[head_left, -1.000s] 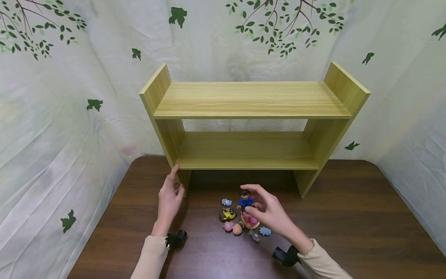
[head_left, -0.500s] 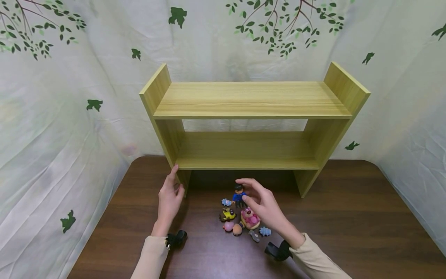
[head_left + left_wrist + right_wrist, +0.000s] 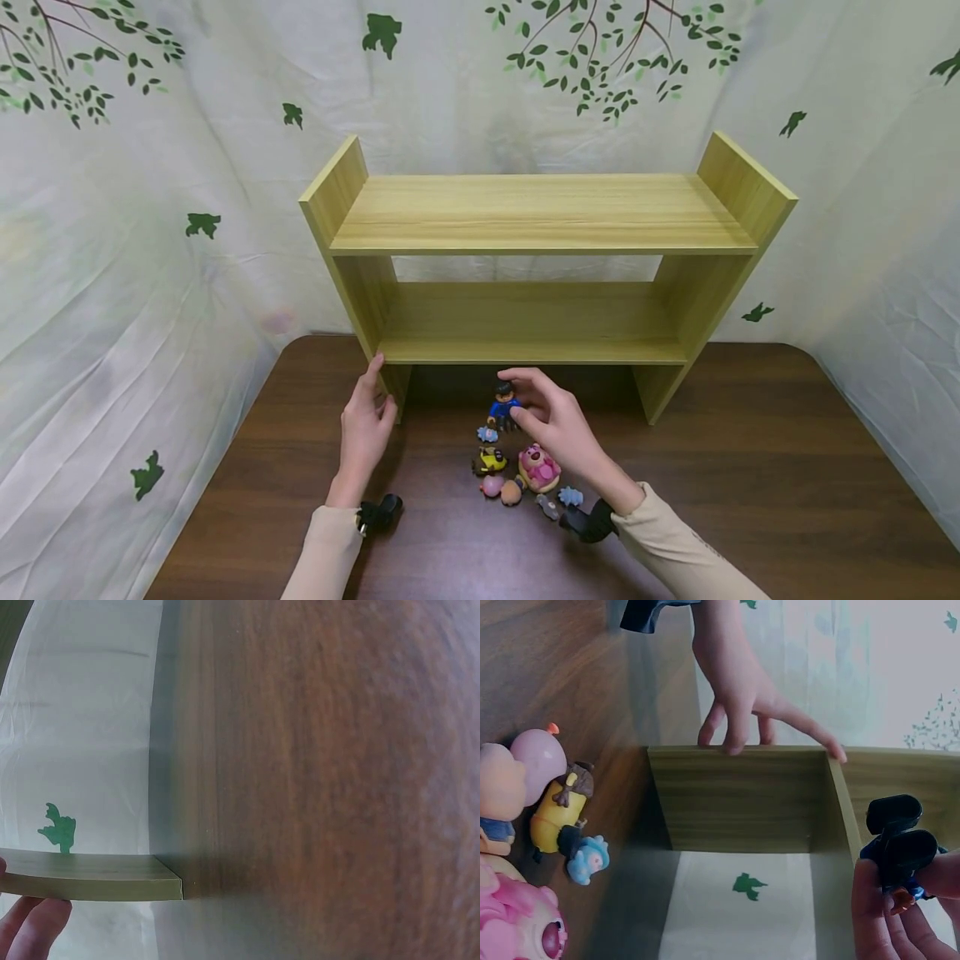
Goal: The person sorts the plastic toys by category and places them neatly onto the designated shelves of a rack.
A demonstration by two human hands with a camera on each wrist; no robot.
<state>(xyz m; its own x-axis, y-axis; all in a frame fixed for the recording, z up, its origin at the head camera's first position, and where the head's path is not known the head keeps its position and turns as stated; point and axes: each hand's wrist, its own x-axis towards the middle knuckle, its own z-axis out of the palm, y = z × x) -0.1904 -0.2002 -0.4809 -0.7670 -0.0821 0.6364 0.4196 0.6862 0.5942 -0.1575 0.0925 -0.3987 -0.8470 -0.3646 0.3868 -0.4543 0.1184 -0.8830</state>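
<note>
My right hand (image 3: 555, 421) pinches a toy figure (image 3: 504, 407) with a black cap and blue top, in front of the shelf unit's lower opening. In the right wrist view the figure's black feet (image 3: 900, 825) point toward the camera between thumb and fingers. My left hand (image 3: 365, 425) holds the front edge of the left side panel of the wooden shelf unit (image 3: 543, 250). The index finger reaches the lower board's end. In the left wrist view, fingertips (image 3: 45, 922) show on both sides of the panel's edge (image 3: 97, 889).
Several small toys lie on the brown table (image 3: 750, 500): a pink bear (image 3: 538, 468), a yellow toy (image 3: 491, 461), a pink-headed toy (image 3: 492, 487), a peach-headed figure (image 3: 511, 493), a grey toy (image 3: 547, 507), and light-blue toys (image 3: 570, 497). A leaf-print curtain (image 3: 247, 167) hangs behind.
My right hand has carried the toy figure left and away from me, from over the pink bear toward the shelf unit. My left hand has kept its place on the panel.
</note>
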